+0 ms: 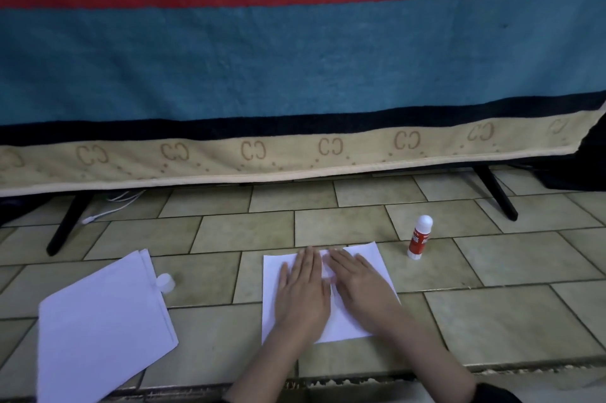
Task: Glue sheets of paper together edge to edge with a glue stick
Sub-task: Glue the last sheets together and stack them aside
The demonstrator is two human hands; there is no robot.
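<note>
- The sheets [328,297] lie flat on the tiled floor [492,314] straight in front of me, white, one overlapping the other along a line that runs under my hands.
- My left hand [303,291] lies palm down on the left part of the sheets, fingers straight and close together, pressing the paper.
- My right hand [360,284] lies palm down just beside it on the right part, fingers straight and slightly spread, holding nothing.
- The two hands touch or nearly touch at the thumbs; I cannot tell which.
- The glue stick [419,237] stands upright on the floor, beyond the sheets' far right corner, red body with a white top.
- A small white cap [165,283] lies on the floor to the left, touching the edge of a stack [105,327] of white paper.
- Behind it all hangs a blue blanket [295,58] with red stripes and a beige hem, above black legs [67,222].
</note>
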